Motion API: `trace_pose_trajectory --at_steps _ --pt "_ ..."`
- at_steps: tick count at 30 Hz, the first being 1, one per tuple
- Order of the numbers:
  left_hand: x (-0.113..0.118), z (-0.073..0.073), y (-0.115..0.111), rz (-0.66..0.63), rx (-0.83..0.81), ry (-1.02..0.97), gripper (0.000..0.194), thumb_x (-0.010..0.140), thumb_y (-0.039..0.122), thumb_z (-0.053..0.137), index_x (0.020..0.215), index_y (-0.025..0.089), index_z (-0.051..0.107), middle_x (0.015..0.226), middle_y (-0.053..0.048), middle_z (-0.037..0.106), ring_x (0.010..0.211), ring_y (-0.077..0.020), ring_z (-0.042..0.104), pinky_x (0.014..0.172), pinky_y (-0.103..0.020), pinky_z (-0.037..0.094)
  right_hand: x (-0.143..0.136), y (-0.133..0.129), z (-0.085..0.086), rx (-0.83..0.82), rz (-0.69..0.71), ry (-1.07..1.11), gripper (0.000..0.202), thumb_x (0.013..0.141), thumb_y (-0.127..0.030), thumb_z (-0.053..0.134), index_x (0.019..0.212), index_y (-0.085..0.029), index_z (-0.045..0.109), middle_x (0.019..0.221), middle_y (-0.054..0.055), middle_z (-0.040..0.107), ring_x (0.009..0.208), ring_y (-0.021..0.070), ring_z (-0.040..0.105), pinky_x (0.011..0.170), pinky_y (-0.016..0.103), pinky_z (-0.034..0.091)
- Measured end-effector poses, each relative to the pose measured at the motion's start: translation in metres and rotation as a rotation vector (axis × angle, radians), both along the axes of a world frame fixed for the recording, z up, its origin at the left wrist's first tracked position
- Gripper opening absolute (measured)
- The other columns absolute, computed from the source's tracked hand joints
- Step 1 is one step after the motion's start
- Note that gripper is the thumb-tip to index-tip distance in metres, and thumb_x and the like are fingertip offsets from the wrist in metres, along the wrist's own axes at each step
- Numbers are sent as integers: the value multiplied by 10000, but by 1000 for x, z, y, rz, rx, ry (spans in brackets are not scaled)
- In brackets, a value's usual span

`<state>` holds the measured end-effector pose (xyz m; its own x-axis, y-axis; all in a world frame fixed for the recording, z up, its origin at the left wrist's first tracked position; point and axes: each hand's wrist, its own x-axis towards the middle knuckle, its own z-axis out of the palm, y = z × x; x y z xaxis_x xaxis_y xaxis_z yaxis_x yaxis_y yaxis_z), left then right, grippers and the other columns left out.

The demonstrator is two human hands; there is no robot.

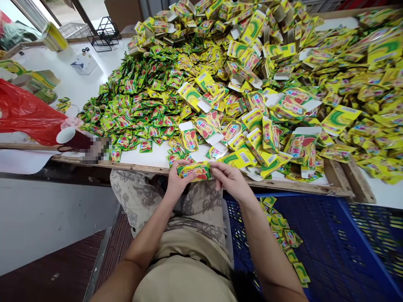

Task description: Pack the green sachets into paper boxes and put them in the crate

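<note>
Above my lap, at the table's front edge, my left hand (179, 178) is closed around a small green and yellow candy box (197, 171) with red fruit pictures. My right hand (231, 178) pinches the right end of that same box between thumb and fingers. Just beyond the hands lie small green wrapped packets (176, 153) and several loose yellow boxes, one of them an upright open-flapped box (189, 137). A flat yellow box (241, 158) with a barcode rests close to my right hand.
A heap of green packets (138, 100) covers the table's middle, with yellow boxes (252, 54) piled behind and yellow packets (378, 126) at right. A dark mug (71, 138) and red plastic bag (28, 111) stand left. Below right is a blue crate (315, 226) holding filled boxes.
</note>
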<state>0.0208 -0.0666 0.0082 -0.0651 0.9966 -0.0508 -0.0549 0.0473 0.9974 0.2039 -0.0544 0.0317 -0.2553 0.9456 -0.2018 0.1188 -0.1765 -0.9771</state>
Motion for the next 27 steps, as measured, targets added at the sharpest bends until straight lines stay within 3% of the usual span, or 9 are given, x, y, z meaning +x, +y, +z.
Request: trace_pose_trajectory --at_steps 2,5,8,11,14,17,21,27 --pt "4 1 2 22 20 -12 486 691 365 764 1078 212 512 1065 -42 595 953 -166 613 851 -295 496 0 0 5 10 1 -3 432 812 -444 581 1155 -181 579 714 -18 631 347 70 469 352 214 369" --pt "8 6 10 6 71 25 498 723 358 739 1136 215 500 1094 -53 583 977 -166 605 865 -290 491 0 7 13 140 -24 -160 301 829 -404 581 1028 -180 611 772 6 653 365 71 451 353 225 366" --pt "8 9 25 -171 136 123 376 759 349 704 1067 193 556 1058 -53 613 955 -165 607 857 -279 480 3 24 22 465 -53 -424 182 860 -308 551 941 -182 654 759 35 674 585 157 606 530 265 470" --pt "4 6 43 -336 150 216 351 751 339 705 1038 173 587 997 -49 653 936 -182 616 850 -288 473 2 40 30 711 54 -628 211 878 -201 508 1003 -176 676 977 98 709 884 224 654 758 323 501" --pt "1 0 54 -331 103 331 282 741 344 701 941 162 619 846 -20 656 807 -173 608 744 -273 476 -4 48 32 743 137 -721 276 898 -161 461 1081 -157 666 1046 122 700 937 234 643 785 335 498" --pt "2 -8 57 -257 94 392 219 737 336 698 850 167 617 733 9 616 724 -153 574 678 -255 460 -9 50 29 770 102 -683 280 903 -167 472 1106 -179 664 1032 101 693 937 220 632 792 325 497" --pt "7 -13 58 -249 88 386 235 719 316 710 880 176 611 715 19 601 703 -143 561 664 -248 457 -11 53 21 784 10 -686 249 881 -188 528 1061 -214 698 1004 95 644 896 208 615 750 317 497" --pt "10 -18 63 -284 36 388 289 676 275 733 916 161 618 716 17 621 697 -148 568 654 -250 458 -9 54 16 748 137 -700 272 865 -170 552 1095 -205 693 945 86 630 849 202 605 714 305 486"
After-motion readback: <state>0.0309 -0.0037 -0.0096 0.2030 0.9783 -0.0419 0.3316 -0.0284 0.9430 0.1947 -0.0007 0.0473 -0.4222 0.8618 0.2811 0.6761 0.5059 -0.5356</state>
